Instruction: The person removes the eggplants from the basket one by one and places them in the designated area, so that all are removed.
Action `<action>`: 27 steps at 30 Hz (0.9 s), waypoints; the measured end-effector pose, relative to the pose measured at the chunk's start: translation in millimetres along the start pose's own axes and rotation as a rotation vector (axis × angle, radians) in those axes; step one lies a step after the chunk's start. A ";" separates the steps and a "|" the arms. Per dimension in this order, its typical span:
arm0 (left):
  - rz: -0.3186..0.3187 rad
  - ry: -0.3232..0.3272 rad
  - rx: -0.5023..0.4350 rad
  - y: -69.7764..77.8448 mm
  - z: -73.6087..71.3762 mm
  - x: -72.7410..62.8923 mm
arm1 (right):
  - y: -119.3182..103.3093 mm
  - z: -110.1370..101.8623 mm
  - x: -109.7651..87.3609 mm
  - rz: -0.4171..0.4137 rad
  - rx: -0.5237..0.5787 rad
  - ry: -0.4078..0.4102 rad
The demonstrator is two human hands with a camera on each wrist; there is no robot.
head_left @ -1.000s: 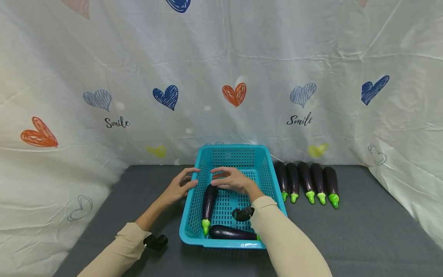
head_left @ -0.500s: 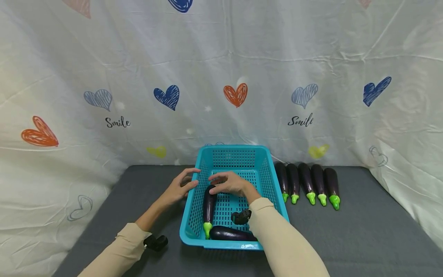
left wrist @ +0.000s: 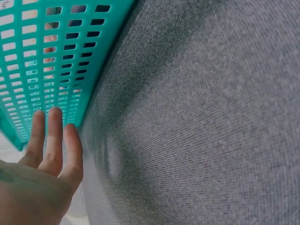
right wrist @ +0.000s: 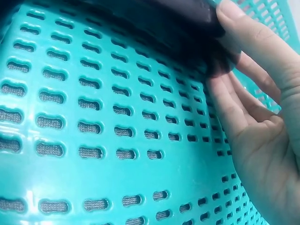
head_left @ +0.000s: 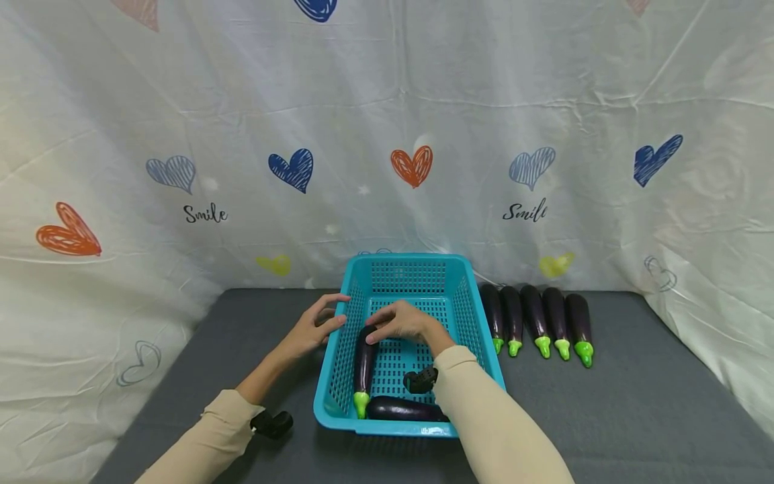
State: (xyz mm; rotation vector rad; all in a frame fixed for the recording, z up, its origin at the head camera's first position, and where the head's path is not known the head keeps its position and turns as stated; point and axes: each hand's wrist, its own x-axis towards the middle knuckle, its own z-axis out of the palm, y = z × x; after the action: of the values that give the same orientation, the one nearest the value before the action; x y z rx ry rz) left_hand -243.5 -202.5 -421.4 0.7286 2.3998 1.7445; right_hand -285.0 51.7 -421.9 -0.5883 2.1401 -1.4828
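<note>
A blue-green plastic basket (head_left: 411, 427) with slotted walls stands on the table and holds two dark eggplants with green stem ends. My right hand (head_left: 404, 324) pinches the rounded far end of the eggplant (head_left: 365, 366) along the left wall. In the right wrist view, the thumb lies on one side of that eggplant (right wrist: 173, 21) and the fingers reach round the other. Across the front of the basket lies the second eggplant (head_left: 405, 409), its right end hidden by my sleeve. My left hand (head_left: 310, 332), fingers loosely spread, is at the basket's left wall from outside.
Several more eggplants (head_left: 535, 319) lie in a row on the dark grey table cloth (head_left: 641, 403), close to the basket's right side, stems toward me. Behind the table hangs a pale curtain (head_left: 363, 81) printed with hearts.
My right hand has lowered onto the left eggplant's far end and taken hold of it. That eggplant has slid slightly toward the front. My left hand has stayed put.
</note>
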 end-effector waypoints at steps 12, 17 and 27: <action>-0.010 0.007 0.021 -0.4 -0.3 0.4 | 0.0 -2.4 1.2 0.013 0.023 -0.022; -0.018 0.004 0.004 0.9 0.0 0.7 | -2.9 -5.0 1.9 0.025 0.031 -0.044; -0.027 -0.003 -0.023 2.2 0.3 0.2 | -3.4 -5.2 2.1 0.020 0.029 -0.046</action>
State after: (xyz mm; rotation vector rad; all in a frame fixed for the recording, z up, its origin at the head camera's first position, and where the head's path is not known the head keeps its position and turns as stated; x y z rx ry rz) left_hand -242.8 -201.6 -419.4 0.6920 2.3724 1.7563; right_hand -289.5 53.2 -417.3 -0.5833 2.0806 -1.4726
